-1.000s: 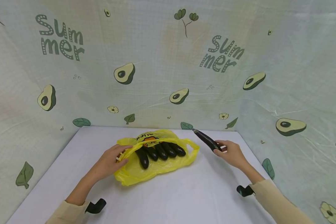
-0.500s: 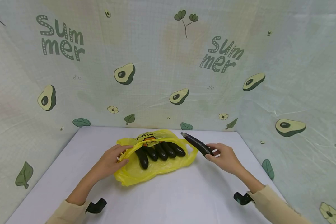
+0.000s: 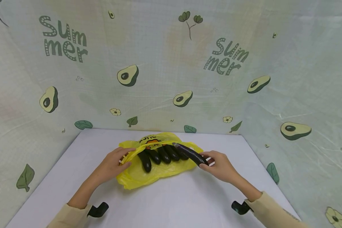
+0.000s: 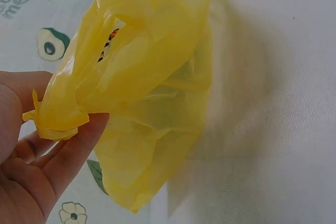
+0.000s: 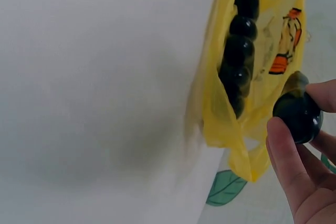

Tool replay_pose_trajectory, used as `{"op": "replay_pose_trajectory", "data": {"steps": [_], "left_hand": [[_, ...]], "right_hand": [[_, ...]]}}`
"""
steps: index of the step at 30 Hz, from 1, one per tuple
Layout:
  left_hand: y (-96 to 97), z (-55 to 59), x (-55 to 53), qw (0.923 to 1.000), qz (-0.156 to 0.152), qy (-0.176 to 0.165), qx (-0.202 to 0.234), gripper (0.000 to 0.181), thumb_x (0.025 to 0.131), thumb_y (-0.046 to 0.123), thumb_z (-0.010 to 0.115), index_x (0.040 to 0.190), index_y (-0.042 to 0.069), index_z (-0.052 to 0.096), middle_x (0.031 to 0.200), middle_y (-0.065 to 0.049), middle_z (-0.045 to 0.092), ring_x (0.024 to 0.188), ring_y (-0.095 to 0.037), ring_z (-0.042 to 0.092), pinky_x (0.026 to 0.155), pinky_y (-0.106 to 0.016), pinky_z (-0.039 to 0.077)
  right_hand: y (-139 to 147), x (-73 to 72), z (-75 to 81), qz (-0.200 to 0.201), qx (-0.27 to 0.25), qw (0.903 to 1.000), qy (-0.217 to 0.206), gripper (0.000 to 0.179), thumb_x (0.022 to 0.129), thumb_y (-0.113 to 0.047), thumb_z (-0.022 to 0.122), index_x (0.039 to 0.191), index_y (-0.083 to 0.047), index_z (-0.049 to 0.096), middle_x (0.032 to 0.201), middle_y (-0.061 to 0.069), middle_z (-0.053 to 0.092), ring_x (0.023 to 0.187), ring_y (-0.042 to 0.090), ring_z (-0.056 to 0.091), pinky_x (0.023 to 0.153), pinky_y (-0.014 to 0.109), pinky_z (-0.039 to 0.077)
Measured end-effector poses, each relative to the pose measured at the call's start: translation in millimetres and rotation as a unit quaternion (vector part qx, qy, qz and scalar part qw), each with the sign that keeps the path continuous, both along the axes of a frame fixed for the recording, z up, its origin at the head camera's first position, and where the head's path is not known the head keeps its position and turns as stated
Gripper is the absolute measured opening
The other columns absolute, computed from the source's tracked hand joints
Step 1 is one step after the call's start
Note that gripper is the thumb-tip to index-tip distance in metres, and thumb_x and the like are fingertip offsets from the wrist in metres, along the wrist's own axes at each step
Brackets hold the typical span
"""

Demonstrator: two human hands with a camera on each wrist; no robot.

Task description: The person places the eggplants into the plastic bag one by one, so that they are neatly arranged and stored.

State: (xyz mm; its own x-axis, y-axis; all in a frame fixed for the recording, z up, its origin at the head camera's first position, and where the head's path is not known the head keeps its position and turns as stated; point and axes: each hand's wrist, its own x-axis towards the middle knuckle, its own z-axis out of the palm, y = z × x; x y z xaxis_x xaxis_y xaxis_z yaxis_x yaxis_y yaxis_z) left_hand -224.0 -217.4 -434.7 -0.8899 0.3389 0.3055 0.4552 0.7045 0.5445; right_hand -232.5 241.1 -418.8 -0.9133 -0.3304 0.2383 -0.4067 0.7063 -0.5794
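A yellow plastic bag (image 3: 142,181) lies on its side with its mouth toward me, and a row of several dark eggplants (image 3: 145,162) shows inside it. At the bag's left end my left hand (image 3: 111,165) holds the rim up; in the left wrist view, the bunched plastic (image 4: 63,121) sits between thumb and fingers. My right hand (image 3: 220,167) pinches another eggplant (image 3: 191,154) by its rounded end. Its stem end points left and overlaps the right part of the bag mouth in the head view. In the right wrist view, this held eggplant (image 5: 298,113) is apart from the row.
A white table (image 3: 171,205) bears the bag. Behind and at both sides hangs a pale cloth (image 3: 156,41) printed with avocados, leaves and lettering. A dark device (image 3: 98,210) is worn at the left wrist, and a similar one (image 3: 240,208) at the right.
My right hand has moved left and slightly down with its eggplant, from right of the bag to over its right end. The left hand and the bag stay nearly still.
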Motion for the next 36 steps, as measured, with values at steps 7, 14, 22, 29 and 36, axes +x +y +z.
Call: {"op": "replay_pose_trajectory", "data": {"steps": [7, 14, 22, 29, 36], "left_hand": [[0.8, 1.0, -0.4, 1.0, -0.001, 0.001, -0.002, 0.052, 0.098, 0.012, 0.077, 0.148, 0.016, 0.062, 0.128, -0.003, 0.066, 0.098, -0.015, 0.055, 0.082, -0.03, 0.056], [1.1, 0.4, -1.0, 1.0, 0.0, 0.004, -0.004, 0.053, 0.099, 0.013, 0.077, 0.149, 0.017, 0.062, 0.128, -0.003, 0.067, 0.096, -0.014, 0.055, 0.081, -0.03, 0.055], [1.6, 1.5, -0.6, 1.0, -0.001, 0.007, -0.005, 0.052, 0.098, 0.013, 0.078, 0.148, 0.016, 0.062, 0.131, -0.005, 0.067, 0.097, -0.015, 0.057, 0.081, -0.031, 0.056], [0.8, 1.1, -0.9, 1.0, -0.003, 0.007, -0.004, 0.052, 0.098, 0.013, 0.077, 0.148, 0.015, 0.062, 0.127, -0.004, 0.067, 0.097, -0.014, 0.056, 0.081, -0.03, 0.056], [-0.6, -0.1, -1.4, 0.9999, -0.003, 0.014, -0.008, 0.052, 0.097, 0.012, 0.078, 0.147, 0.014, 0.063, 0.118, -0.001, 0.066, 0.092, -0.014, 0.054, 0.079, -0.029, 0.056]], "right_hand": [[-18, 4.4, -6.2, 0.039, -0.005, 0.9991, -0.018, 0.043, 0.09, -0.017, 0.086, 0.131, -0.009, 0.074, 0.114, 0.004, 0.074, 0.089, 0.015, 0.071, 0.069, 0.024, 0.058], [-40, 6.4, -14.8, 0.07, -0.017, 0.9967, -0.038, 0.042, 0.092, -0.017, 0.085, 0.132, -0.009, 0.074, 0.12, 0.008, 0.073, 0.089, 0.017, 0.07, 0.068, 0.023, 0.059], [-73, 7.8, -21.6, 0.088, -0.031, 0.9947, -0.043, 0.044, 0.092, -0.017, 0.085, 0.132, -0.005, 0.073, 0.12, 0.012, 0.073, 0.088, 0.022, 0.072, 0.067, 0.022, 0.058], [-102, 8.5, -28.9, 0.086, -0.027, 0.9953, -0.036, 0.043, 0.091, -0.021, 0.085, 0.13, -0.006, 0.075, 0.118, 0.009, 0.074, 0.085, 0.016, 0.071, 0.069, 0.022, 0.057], [-131, 8.1, -34.7, 0.08, -0.043, 0.9949, -0.042, 0.041, 0.089, -0.022, 0.085, 0.126, -0.007, 0.077, 0.11, 0.007, 0.075, 0.081, 0.014, 0.069, 0.068, 0.023, 0.056]]}}
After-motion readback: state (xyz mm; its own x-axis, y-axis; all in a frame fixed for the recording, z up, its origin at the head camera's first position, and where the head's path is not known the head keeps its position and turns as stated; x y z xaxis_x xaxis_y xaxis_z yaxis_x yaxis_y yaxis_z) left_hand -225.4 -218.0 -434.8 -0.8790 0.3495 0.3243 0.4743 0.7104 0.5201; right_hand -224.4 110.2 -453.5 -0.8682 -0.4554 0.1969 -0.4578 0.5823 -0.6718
